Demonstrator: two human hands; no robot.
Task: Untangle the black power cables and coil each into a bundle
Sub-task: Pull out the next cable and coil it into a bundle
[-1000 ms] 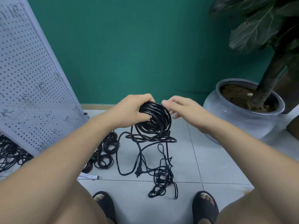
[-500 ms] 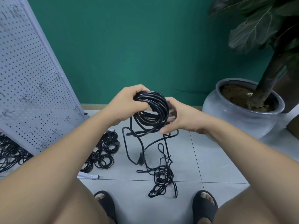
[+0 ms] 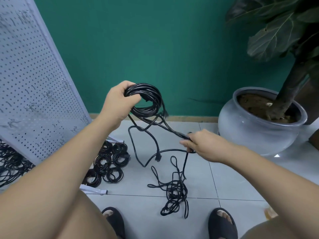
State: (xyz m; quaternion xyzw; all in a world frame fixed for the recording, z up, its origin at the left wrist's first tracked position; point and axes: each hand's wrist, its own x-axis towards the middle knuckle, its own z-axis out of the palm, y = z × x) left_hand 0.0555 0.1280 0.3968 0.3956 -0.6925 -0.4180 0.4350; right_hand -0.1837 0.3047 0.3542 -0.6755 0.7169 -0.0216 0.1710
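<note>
Drops right hand (image 3: pixel 203 147) off the coil (image 3: pixel 146 99), now pinching the trailing cable (image 3: pixel 165 127); grips coil in left hand (image 3: pixel 119 102). Mid-winding: next needs slack from the tangle (image 3: pixel 176 192) on the floor (image 3: pixel 233 183), then another loop.

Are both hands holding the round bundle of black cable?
No, only the left hand grips the coil; the right hand holds a loose strand lower down.
</note>
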